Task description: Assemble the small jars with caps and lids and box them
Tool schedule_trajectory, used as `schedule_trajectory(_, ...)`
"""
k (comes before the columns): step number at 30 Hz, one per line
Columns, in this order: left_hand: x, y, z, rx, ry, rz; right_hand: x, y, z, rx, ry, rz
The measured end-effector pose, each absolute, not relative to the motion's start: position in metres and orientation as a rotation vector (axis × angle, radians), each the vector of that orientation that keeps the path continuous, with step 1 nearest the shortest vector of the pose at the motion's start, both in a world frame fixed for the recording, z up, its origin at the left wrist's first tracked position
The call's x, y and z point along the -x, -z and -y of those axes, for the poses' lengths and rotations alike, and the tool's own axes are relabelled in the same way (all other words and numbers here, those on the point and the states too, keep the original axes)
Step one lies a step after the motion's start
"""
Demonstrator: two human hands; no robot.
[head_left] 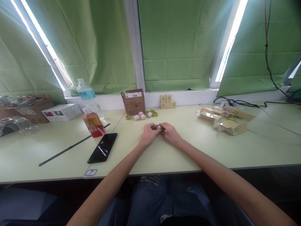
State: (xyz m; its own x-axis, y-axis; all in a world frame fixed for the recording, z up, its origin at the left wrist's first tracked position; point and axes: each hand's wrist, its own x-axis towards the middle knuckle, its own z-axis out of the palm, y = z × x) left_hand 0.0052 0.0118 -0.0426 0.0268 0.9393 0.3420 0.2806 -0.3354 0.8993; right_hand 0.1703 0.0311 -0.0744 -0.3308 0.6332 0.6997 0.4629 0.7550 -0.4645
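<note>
I find at centre frame my left hand (148, 134) pinching a small white piece (159, 127) beside a small tan box (162, 129) gripped in my right hand (171, 134); I judge both light, the box crushable, best held by its edges. At lower left, a sticker (91, 172) appears to read "7"; the barcode label (133, 94), upper centre-left, is illegible.

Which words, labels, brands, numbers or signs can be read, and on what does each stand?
"7", probably: blue-bordered sticker.
Too small or blurred to read: print on the water bottle, amber drink bottle, white box, left brown carton, middle brown carton, stacked small boxes, opened box at right.
</note>
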Motion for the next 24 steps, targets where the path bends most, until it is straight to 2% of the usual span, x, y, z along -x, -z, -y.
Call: schedule_trajectory(24,0.0033,0.0475,-0.0211,-1.710,-1.309,-1.231,-0.1716,0.0740,-0.0336,0.828,-0.256,1.965)
